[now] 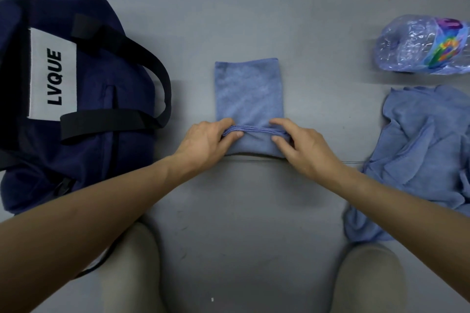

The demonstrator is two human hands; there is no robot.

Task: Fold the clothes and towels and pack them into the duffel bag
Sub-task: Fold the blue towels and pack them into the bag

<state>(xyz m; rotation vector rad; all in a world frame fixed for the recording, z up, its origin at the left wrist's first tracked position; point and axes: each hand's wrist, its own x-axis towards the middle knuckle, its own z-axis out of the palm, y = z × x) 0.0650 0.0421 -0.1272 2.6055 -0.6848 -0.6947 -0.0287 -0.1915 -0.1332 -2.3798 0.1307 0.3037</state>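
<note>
A folded blue towel (pixel 249 91) lies as a narrow strip on the grey floor in the middle. Its near end is turned over into a fold. My left hand (pixel 206 141) pinches the left side of that fold, thumb on top. My right hand (pixel 302 146) pinches the right side of the same fold. A navy duffel bag (pixel 101 99) with black straps and a white LVQUE label lies at the left, its opening not visible. A heap of unfolded blue towels (pixel 419 160) sits at the right.
A clear plastic package with a colourful print (pixel 422 46) lies at the far right, behind the heap. My knees in light trousers (pixel 129 269) are at the bottom, either side of bare grey floor (pixel 249 211).
</note>
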